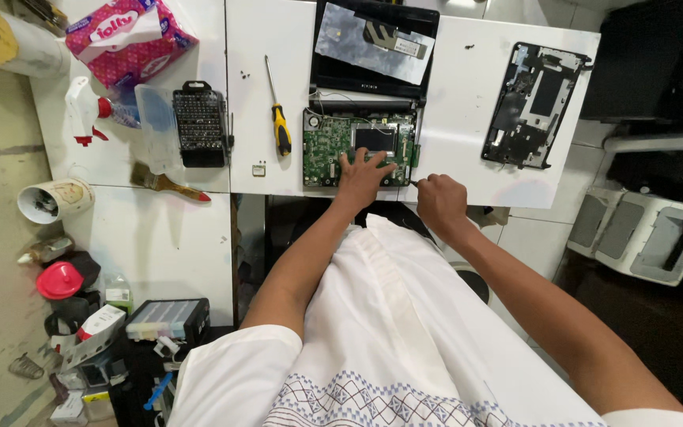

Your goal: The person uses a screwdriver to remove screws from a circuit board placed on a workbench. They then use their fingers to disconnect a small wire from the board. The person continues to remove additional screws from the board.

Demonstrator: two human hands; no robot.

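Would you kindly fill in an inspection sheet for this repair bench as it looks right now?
Surface: white table, made of several panels.
Job's things: opened laptop with green circuit board exposed; its screen lies flat behind; a black bottom cover lies apart to the right.
Clutter: yellow-handled screwdriver, bit set case, paintbrush, spray bottle, tissue pack.
Grippers: left hand rests flat on the board; right hand is closed on a thin dark tool at the board's edge.
Cables: thin wires along the laptop hinge.
Surroundings: crowded shelf items at lower left; a grey-and-white device on the floor at right.
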